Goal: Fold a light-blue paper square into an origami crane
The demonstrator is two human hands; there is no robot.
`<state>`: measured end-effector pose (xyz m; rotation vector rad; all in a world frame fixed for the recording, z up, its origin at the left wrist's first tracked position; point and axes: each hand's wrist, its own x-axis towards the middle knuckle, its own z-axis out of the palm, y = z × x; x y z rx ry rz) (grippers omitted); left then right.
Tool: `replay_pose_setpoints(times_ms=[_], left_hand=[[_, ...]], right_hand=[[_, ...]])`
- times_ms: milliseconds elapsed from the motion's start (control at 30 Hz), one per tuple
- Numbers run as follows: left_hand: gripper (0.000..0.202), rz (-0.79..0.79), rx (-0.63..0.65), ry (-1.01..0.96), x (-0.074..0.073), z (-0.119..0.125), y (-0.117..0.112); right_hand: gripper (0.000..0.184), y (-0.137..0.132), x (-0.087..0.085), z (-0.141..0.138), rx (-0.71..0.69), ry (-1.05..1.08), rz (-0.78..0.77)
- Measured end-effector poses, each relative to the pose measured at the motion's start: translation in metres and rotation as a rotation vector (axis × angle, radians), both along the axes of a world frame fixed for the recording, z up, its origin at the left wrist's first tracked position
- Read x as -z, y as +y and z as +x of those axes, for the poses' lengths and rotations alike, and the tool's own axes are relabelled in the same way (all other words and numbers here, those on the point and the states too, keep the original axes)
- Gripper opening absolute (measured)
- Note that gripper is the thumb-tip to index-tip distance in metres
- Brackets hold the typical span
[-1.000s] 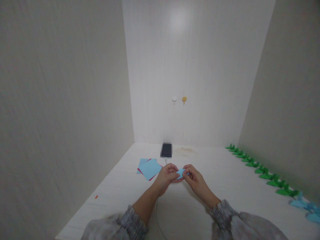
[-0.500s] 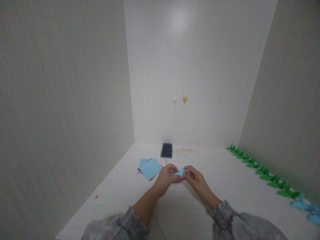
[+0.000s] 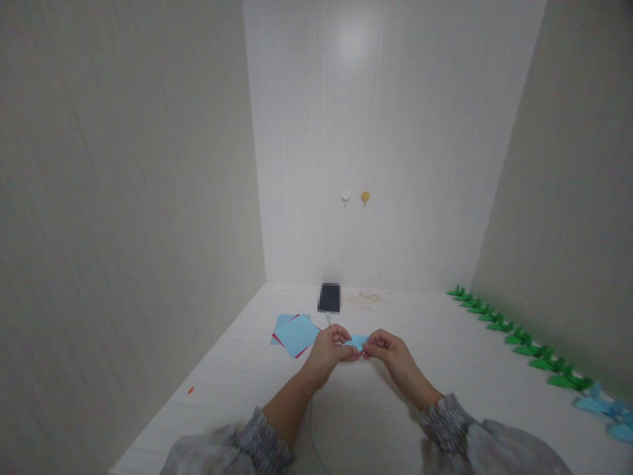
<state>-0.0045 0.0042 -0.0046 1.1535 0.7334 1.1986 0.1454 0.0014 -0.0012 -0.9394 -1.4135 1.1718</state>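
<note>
A small folded piece of light blue paper (image 3: 357,342) is pinched between both of my hands above the white table (image 3: 237,382). My left hand (image 3: 330,349) grips its left end with closed fingers, a ring showing on one finger. My right hand (image 3: 388,349) grips the right end, fingers curled tight. Most of the paper is hidden by my fingertips.
A small stack of blue and red paper sheets (image 3: 295,333) lies just left of my hands. A dark phone (image 3: 329,297) with a cable stands at the back. A row of green folded figures (image 3: 514,343) lines the right wall, ending in light blue ones (image 3: 606,412). Two wall hooks (image 3: 355,198) hang above.
My hands have drawn slightly apart, the right one shifting to the right while both keep hold of the blue paper.
</note>
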Motion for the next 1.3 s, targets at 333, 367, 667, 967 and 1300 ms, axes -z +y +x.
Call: replay_pose_setpoints(times_ms=[333, 367, 667, 967, 1300], left_hand=[[0.036, 0.011, -0.015, 0.038, 0.0019, -0.0002, 0.0024], [0.036, 0.015, -0.016, 0.040, 0.0023, -0.0003, 0.0027], [0.037, -0.018, -0.005, 0.016, 0.0035, 0.0005, 0.0032], [0.037, -0.012, 0.038, 0.015, 0.0008, -0.0008, 0.0013], [0.037, 0.013, 0.135, 0.020, 0.0063, -0.0023, 0.0021]], right_hand=[[0.017, -0.0014, 0.0029, 0.0009, 0.022, 0.002, -0.015], [0.017, -0.0015, 0.0031, 0.0008, 0.021, 0.001, -0.020], [0.024, -0.0024, 0.0000, 0.0000, 0.029, -0.010, -0.006], [0.057, -0.0053, -0.0044, -0.0055, 0.035, 0.081, -0.047], [0.051, -0.0065, -0.0042, -0.0025, 0.051, 0.037, -0.063]])
